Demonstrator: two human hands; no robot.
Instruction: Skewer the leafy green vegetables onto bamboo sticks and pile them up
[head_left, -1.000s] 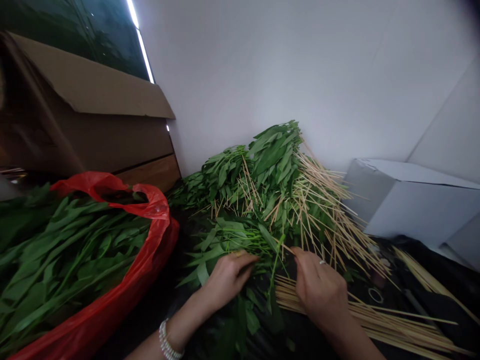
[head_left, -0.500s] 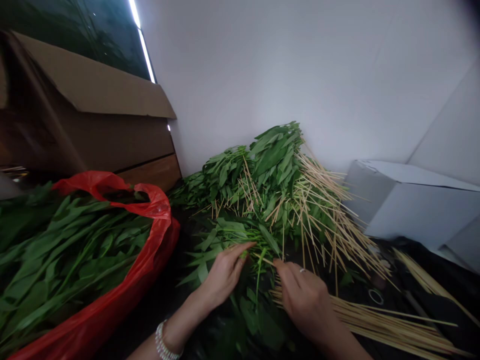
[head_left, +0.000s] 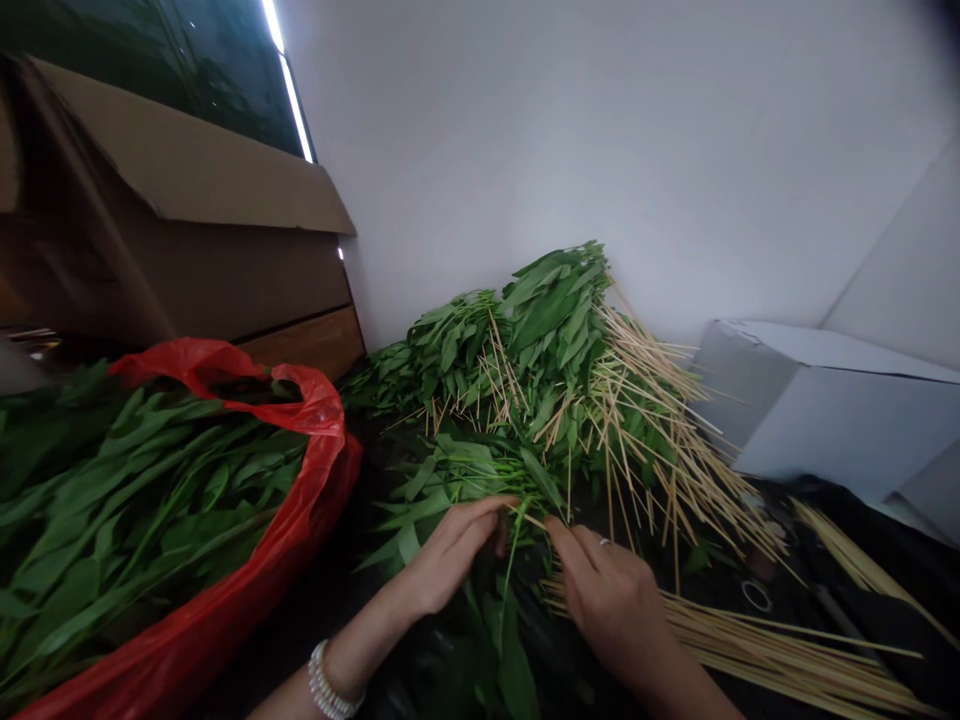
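My left hand [head_left: 448, 553] lies on a small bunch of green leafy stems [head_left: 465, 478] on the dark table and pinches them at their cut ends. My right hand [head_left: 606, 594], with a ring on one finger, holds a thin bamboo skewer [head_left: 534, 522] by its near end, its tip against the same stems. Both hands meet in front of a big heap of skewered greens [head_left: 555, 350]. A pearl bracelet [head_left: 324, 685] circles my left wrist.
A red plastic bag [head_left: 292, 540] full of loose green leaves sits at the left. Loose bamboo skewers [head_left: 780, 655] lie at the right. A brown cardboard box [head_left: 187, 250] stands behind the bag, a grey box [head_left: 825, 400] at the right, a white wall behind.
My right hand moved left from the skewer pile toward my left hand, bringing a skewer to the stems. My left hand kept its hold on the bunch.
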